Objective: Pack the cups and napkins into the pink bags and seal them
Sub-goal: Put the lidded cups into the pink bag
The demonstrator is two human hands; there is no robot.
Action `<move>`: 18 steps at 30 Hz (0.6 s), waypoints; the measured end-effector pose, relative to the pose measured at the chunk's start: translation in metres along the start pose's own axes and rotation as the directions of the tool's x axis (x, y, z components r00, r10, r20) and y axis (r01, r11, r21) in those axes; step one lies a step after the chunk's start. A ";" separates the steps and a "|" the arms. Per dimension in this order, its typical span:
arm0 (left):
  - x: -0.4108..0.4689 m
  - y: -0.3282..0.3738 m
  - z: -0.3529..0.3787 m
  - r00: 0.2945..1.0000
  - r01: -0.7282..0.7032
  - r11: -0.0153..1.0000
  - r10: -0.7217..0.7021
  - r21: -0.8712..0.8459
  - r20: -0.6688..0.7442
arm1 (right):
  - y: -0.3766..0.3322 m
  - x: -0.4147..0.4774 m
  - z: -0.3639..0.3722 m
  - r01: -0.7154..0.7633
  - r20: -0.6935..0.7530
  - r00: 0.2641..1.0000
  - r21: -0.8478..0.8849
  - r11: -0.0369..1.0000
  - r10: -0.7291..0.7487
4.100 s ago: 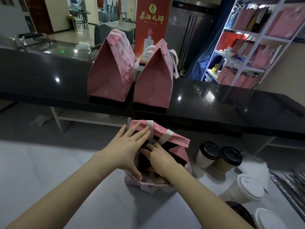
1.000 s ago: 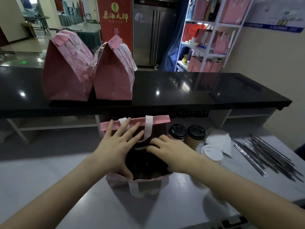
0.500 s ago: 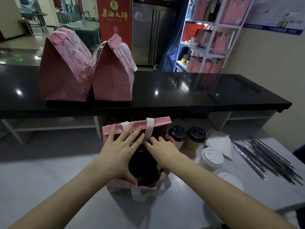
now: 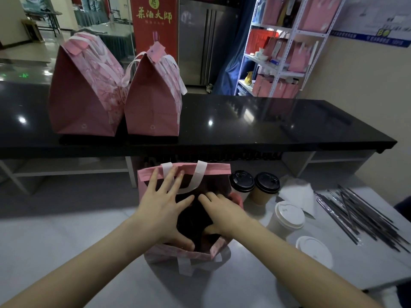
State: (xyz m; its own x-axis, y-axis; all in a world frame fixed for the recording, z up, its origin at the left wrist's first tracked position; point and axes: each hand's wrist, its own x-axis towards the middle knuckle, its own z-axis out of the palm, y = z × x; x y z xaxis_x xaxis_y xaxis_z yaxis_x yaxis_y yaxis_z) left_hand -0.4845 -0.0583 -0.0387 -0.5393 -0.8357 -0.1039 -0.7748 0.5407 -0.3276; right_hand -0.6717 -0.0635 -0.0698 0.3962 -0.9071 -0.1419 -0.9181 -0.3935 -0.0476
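An open pink bag (image 4: 213, 170) with white handles stands on the white table in front of me. My left hand (image 4: 164, 207) lies spread over its left side, fingers straight against the far wall and thumb on the near rim. My right hand (image 4: 222, 212) reaches into the dark mouth from the right, fingers extended; what it touches inside is hidden. Right of the bag stand two black-lidded cups (image 4: 242, 182) (image 4: 265, 185) and two white-lidded cups (image 4: 288, 215) (image 4: 313, 247). White napkins (image 4: 295, 192) lie behind them.
Two closed pink bags (image 4: 86, 94) (image 4: 153, 96) stand on the black counter (image 4: 266, 125) behind the table. Several dark wrapped straws (image 4: 360, 212) lie at the table's right side. A white shelf (image 4: 284, 45) with more pink bags stands at the back right.
Over the last second my right hand slid left, deeper into the bag's mouth, close to my left hand. The left hand stayed spread on the bag. The view shifted slightly.
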 end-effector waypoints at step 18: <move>0.008 -0.035 0.008 1.000 0.030 0.988 -0.031 -0.153 -0.002 | 0.002 0.014 0.003 0.050 0.026 0.999 -0.111 0.993 -0.047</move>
State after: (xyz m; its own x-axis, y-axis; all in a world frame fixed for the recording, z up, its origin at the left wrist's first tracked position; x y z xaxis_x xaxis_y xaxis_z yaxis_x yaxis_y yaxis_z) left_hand -0.4593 -0.0847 -0.0357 -0.5156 -0.8518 -0.0921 -0.8320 0.5235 -0.1835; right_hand -0.6686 -0.0764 -0.0743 0.4384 -0.8834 -0.1656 -0.8902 -0.4522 0.0558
